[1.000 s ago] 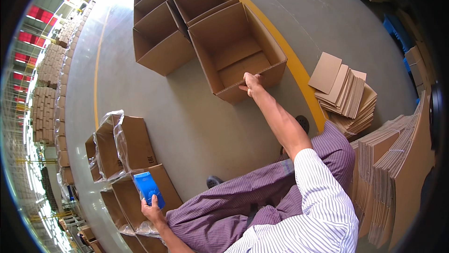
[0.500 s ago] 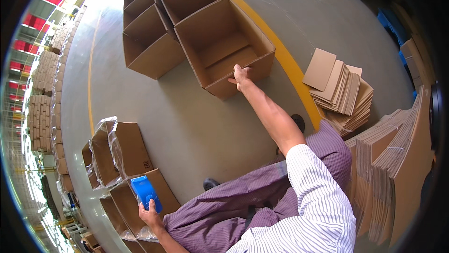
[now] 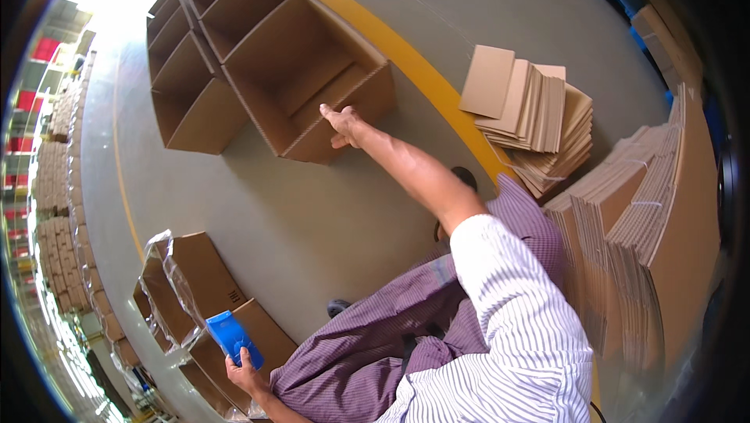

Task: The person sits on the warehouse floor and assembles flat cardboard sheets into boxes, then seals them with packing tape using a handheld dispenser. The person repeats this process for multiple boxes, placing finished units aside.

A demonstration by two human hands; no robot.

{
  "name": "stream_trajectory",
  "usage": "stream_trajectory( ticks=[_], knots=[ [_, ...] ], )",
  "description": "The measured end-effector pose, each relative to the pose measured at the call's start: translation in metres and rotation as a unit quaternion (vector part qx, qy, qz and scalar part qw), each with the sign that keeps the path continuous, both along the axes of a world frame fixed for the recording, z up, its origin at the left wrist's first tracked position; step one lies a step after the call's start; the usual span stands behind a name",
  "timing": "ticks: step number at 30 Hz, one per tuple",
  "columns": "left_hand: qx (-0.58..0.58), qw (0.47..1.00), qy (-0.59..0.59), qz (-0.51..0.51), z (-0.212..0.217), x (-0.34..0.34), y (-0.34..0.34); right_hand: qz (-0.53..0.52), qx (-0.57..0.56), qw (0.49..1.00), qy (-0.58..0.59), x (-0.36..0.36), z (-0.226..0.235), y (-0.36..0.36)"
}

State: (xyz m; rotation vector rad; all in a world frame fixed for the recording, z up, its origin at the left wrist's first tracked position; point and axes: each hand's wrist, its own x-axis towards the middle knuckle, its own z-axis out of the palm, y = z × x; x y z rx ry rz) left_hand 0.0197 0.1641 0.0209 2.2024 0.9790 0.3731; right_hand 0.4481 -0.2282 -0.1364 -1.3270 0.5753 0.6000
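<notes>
My right hand [image 3: 344,124] is stretched out at full arm's length toward 11 o'clock, fingers loosely spread and closed on nothing. The fingertips rest on or just at the near rim of the big open box [image 3: 301,79]; I cannot tell whether they press it. I judge the reach puts the hand where it can steady or shift that box by its edge.

My left hand [image 3: 248,376] sits low at 7 o'clock, curled around a blue pack [image 3: 234,337], thumb on its face, the pack held upright and clear of my striped trousers [image 3: 391,345]. I judge it is held to the side so the other arm can reach freely.

The box stands open-topped on the grey floor [image 3: 312,228], touching a row of smaller open boxes [image 3: 191,79] at 10 o'clock. A yellow line [image 3: 406,56] runs just behind it.

At 8 o'clock, cartons in clear wrap [image 3: 180,282] lie just beside the pack. At 2 o'clock a fanned stack of flat sheets [image 3: 531,110] lies well apart from the hand. At 3 o'clock bundled flat cartons [image 3: 641,228] stand on edge, within arm's range.
</notes>
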Motion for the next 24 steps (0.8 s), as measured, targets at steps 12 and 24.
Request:
stream_trajectory(
  ticks=[12, 24],
  knots=[
    [-0.037, 0.998, 0.041, 0.008, -0.001, 0.009, 0.011, 0.005, -0.382, 0.924, 0.026, -0.124, -0.176, -0.317],
    [-0.079, 0.992, 0.092, 0.043, 0.015, 0.040, -0.021, -0.560, 0.128, 0.818, 0.032, -0.073, -0.265, -0.308]
  ],
)
